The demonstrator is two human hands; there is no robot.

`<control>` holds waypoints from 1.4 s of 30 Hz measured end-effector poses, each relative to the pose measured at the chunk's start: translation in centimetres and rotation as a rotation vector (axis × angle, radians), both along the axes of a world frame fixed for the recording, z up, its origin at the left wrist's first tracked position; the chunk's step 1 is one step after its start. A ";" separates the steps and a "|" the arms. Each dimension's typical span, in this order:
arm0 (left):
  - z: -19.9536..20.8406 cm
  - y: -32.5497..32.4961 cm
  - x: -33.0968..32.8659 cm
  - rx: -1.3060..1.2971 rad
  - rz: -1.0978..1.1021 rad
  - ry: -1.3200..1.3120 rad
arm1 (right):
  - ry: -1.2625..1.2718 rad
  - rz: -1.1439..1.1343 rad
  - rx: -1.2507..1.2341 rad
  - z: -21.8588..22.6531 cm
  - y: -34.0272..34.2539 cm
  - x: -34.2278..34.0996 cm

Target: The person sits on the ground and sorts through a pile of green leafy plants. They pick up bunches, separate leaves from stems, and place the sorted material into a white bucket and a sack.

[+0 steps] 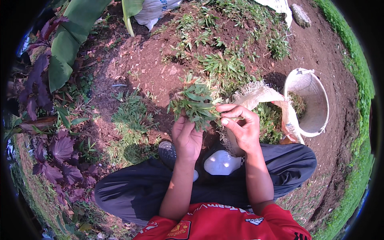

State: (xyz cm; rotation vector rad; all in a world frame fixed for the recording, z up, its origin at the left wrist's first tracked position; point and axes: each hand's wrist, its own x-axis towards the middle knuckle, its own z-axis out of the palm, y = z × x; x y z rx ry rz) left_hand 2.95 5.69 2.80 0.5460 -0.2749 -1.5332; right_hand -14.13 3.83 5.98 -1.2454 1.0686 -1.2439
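A leafy clump of grass (pixel 197 98) is held up in front of me, above the bare soil. My left hand (pixel 187 134) grips it from below, the fingertips partly hidden behind the leaves. At its right side my right hand (pixel 242 126) pinches thin stems (pixel 234 117) between thumb and forefinger. Just beyond my right hand a woven sack (pixel 289 116) lies with its frayed mouth open, green grass (pixel 270 122) showing inside.
To the right a whitish bucket (pixel 318 106) lies tipped on its side with plant bits within. Loose grass clumps (pixel 224 68) cover the soil ahead. Purple-leaved plants (pixel 62 150) and a broad green leaf (pixel 74 34) stand at left. A stone (pixel 301 16) lies far right.
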 end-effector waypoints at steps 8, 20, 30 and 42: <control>0.5 -0.2 0.0 -0.006 0.028 -0.048 | 0.176 0.084 -0.204 -0.1 -0.5 0.0; -0.3 0.2 -0.4 0.037 -0.083 -0.384 | 0.443 -0.062 -0.172 1.9 -0.3 1.0; -0.1 0.1 -0.5 0.036 -0.060 -0.524 | 0.515 -0.096 -0.185 2.1 0.1 1.3; 0.3 -0.1 0.2 0.216 -0.018 -0.192 | -0.053 -0.169 0.267 -1.0 0.1 1.4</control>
